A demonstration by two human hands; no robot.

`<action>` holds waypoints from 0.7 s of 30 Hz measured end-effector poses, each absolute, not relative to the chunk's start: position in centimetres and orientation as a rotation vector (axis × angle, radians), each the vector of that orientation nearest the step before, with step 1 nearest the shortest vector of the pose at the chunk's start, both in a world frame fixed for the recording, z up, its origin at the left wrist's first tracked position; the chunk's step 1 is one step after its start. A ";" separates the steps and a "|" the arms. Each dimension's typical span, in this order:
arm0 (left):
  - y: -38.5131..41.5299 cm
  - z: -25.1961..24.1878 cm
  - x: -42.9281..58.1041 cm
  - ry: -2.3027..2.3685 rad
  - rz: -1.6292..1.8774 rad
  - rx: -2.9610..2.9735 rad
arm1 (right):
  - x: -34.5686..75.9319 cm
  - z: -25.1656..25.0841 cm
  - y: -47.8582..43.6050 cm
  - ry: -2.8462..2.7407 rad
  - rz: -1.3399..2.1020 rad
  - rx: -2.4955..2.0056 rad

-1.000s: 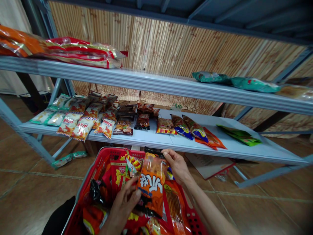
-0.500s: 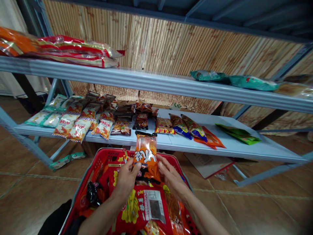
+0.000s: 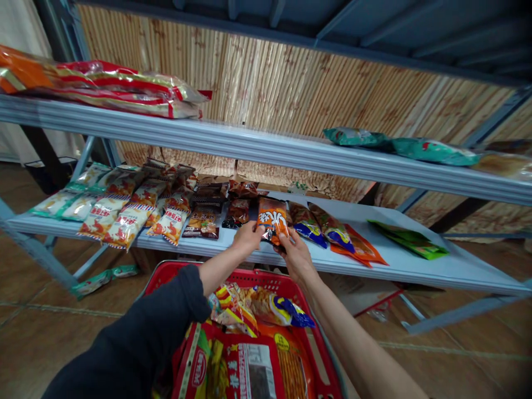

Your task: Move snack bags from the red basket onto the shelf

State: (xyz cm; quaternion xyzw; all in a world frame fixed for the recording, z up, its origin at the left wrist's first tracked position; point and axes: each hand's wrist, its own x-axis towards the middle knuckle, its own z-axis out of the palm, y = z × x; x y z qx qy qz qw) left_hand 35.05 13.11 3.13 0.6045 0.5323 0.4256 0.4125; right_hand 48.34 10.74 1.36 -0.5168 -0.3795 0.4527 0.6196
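Both my hands hold one orange snack packet (image 3: 272, 217) over the lower shelf (image 3: 415, 260), between a dark brown packet (image 3: 236, 214) and a blue and yellow packet (image 3: 306, 224). My left hand (image 3: 248, 237) pinches its lower left edge. My right hand (image 3: 293, 252) grips its lower right corner. A red basket (image 3: 174, 271) full of snack bags sits below my arms.
Rows of white and red packets (image 3: 114, 219) lie at the shelf's left, a green packet (image 3: 409, 239) to the right. The upper shelf (image 3: 257, 147) carries red bags (image 3: 124, 91) and teal bags (image 3: 394, 143). A packet (image 3: 100, 278) lies on the tiled floor.
Both hands lifted the orange packet out of the red basket and carried it up and forward onto the lower shelf. The view shifted slightly.
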 end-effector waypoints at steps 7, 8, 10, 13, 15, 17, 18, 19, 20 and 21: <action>16.1 -0.8 32.0 1.915 0.713 2.262 | 48.8 -1.4 16.7 -0.961 0.861 -1.360; 16.4 -1.2 31.7 1.979 0.636 2.334 | 48.7 -1.8 17.3 -0.976 0.844 -1.398; 16.8 -1.9 31.4 2.032 0.609 2.358 | 48.4 -2.5 18.4 -0.999 0.821 -1.460; 17.6 -2.3 31.3 2.062 0.565 2.460 | 48.1 -3.2 19.7 -1.043 0.789 -1.509; 18.1 -2.4 31.5 2.031 0.534 2.546 | 48.0 -3.4 20.3 -1.083 0.760 -1.548; 18.6 -2.6 31.8 1.985 0.504 2.621 | 48.0 -3.6 20.8 -1.133 0.730 -1.587; 18.9 -2.6 32.0 1.962 0.489 2.652 | 48.0 -3.6 21.0 -1.165 0.713 -1.607; 19.2 -2.7 32.2 1.940 0.475 2.679 | 48.0 -3.7 21.2 -1.203 0.693 -1.627; 19.4 -2.8 32.4 1.919 0.461 2.703 | 48.1 -3.7 21.4 -1.248 0.670 -1.645; 19.6 -2.8 32.5 1.898 0.448 2.726 | 48.1 -3.7 21.7 -1.307 0.639 -1.661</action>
